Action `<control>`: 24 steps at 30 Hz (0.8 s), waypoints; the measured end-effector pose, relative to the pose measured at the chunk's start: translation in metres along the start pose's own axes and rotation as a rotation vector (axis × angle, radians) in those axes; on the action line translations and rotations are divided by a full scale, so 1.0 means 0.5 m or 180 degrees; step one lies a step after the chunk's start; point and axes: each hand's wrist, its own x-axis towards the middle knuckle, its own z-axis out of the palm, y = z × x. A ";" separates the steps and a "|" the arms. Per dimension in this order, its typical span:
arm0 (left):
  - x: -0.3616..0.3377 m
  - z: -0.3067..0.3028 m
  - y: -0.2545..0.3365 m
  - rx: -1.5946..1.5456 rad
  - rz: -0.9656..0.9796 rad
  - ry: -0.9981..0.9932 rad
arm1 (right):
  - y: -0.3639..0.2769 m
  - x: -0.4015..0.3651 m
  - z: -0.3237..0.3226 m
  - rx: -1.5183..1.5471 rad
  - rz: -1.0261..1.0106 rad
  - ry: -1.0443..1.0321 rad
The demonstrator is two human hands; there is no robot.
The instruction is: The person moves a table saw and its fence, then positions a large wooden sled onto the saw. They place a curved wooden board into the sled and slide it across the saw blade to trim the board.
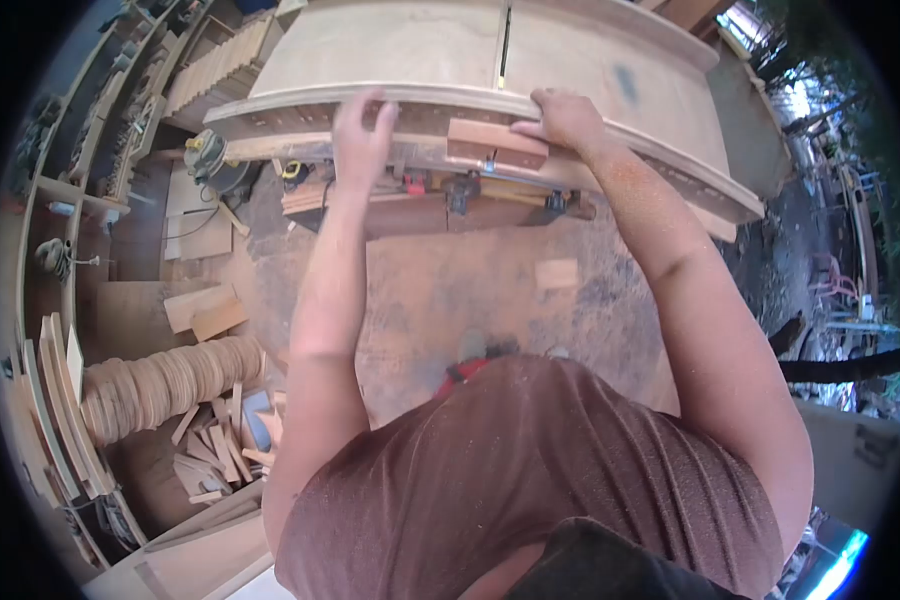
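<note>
A long, pale wooden panel (390, 50) with a raised front edge lies across the bench in front of me. My right hand (568, 122) is closed over that edge, fingers on top and thumb on the front side. Just under the thumb sits a reddish-brown wooden block (495, 145), against the front of the panel. Further left, my left hand (362, 128) is raised at the panel's front edge, thumb and fingers apart, with nothing in it.
Clamps (457, 192) and wooden strips lie below the bench edge. A power tool (210, 160) stands at the bench's left end. Stacked curved wooden pieces (175, 385) and offcuts (215, 455) lie at lower left, beside shelves (60, 190). A small board (557, 274) is on the dusty floor.
</note>
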 end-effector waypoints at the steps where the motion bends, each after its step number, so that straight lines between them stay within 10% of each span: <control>1: 0.034 0.013 -0.026 0.0573 0.0526 0.0192 | -0.004 -0.007 0.004 0.0028 0.0116 0.0087; 6: 0.066 0.097 -0.121 0.1585 0.0843 -0.0058 | 0.062 -0.273 0.082 0.0553 0.0032 0.2490; 10: 0.058 0.127 -0.125 0.1991 0.0717 0.0262 | 0.193 -0.492 0.313 0.1482 0.2702 0.2928; 12: 0.060 0.129 -0.129 0.1980 0.0732 0.0250 | 0.255 -0.498 0.387 0.3558 0.3990 0.2721; 17: 0.072 0.127 -0.143 0.1905 0.0659 0.0097 | 0.234 -0.298 0.371 0.6778 0.2527 0.4491; 21: 0.059 0.117 -0.148 0.2091 0.0539 -0.0108 | 0.208 -0.243 0.278 0.6902 0.4051 0.4589; 24: 0.093 0.123 -0.148 0.2217 0.0617 -0.0238 | 0.227 -0.216 0.303 0.6994 0.3355 0.4920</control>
